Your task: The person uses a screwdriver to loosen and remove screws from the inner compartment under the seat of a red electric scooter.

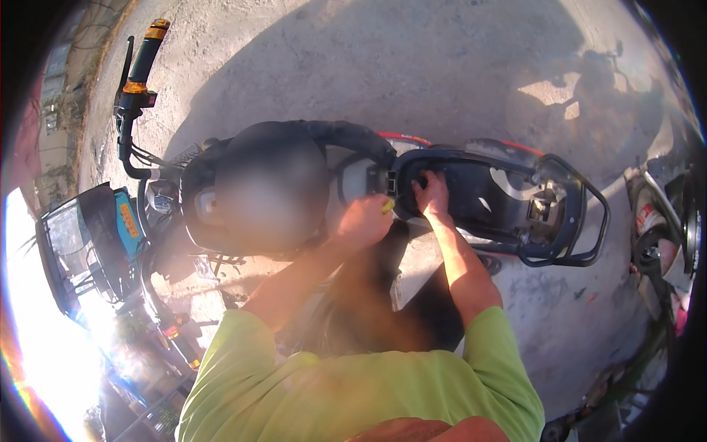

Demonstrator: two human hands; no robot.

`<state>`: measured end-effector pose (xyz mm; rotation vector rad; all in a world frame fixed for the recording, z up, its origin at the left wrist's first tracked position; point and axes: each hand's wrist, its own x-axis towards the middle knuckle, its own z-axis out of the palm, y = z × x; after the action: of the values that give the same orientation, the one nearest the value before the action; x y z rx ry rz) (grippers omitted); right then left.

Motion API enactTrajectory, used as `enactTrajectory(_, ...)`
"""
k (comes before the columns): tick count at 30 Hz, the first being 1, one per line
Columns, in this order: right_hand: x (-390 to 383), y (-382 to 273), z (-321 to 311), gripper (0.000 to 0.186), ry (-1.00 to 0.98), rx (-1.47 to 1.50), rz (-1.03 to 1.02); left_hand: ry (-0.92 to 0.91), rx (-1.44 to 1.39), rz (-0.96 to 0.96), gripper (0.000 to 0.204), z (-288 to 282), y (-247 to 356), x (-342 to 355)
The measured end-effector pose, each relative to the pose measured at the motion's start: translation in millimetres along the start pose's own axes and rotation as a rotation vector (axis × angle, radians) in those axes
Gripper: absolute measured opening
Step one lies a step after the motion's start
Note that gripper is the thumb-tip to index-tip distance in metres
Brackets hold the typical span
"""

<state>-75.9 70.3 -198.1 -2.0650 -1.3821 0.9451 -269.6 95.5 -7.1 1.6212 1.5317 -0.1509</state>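
The left hand (362, 221) is closed around a small yellow piece (387, 207), its end poking out on the side toward the right hand; what kind of piece it is, the fist and glare leave uncertain. It looks light and stiff, best held by its thick end. The right hand (433, 196), just beyond, has bent fingers inside the front of the black tub (471, 184) (whether they pinch anything, I cannot tell). That tub, stretching rightward from those fingers, seems hard, smooth plastic, rigid and perhaps slippery, so its raised rim offers the surest hold
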Motion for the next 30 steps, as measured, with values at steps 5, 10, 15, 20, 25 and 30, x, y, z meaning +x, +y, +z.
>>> enactTrajectory(5,-4.4,-8.5,-6.5,0.042,-0.027,0.020,-0.006,0.071,0.173,0.021,0.035,-2.8,15.1,-5.2)
enactTrajectory(10,-1.9,-5.7,-3.1,0.047,-0.036,0.048,0.056,0.161,0.259,0.044,0.038,-7.4,20.2,4.2)
enactTrajectory(15,-0.7,-7.4,3.5,0.051,-0.029,0.024,0.132,0.152,0.278,0.006,0.041,22.3,19.6,14.9)
enactTrajectory(20,0.2,-27.8,-7.6,0.059,-0.058,0.016,0.231,0.172,-0.091,0.069,0.038,9.7,-2.3,40.3)
enactTrajectory(25,1.1,-37.9,-9.7,0.073,-0.066,0.083,0.320,-0.147,-0.320,0.025,0.041,-39.9,-27.6,74.3)
enactTrajectory(30,0.6,-29.7,8.8,0.076,0.031,0.057,0.359,-0.134,-0.235,0.076,0.043,-35.5,-30.5,72.4)
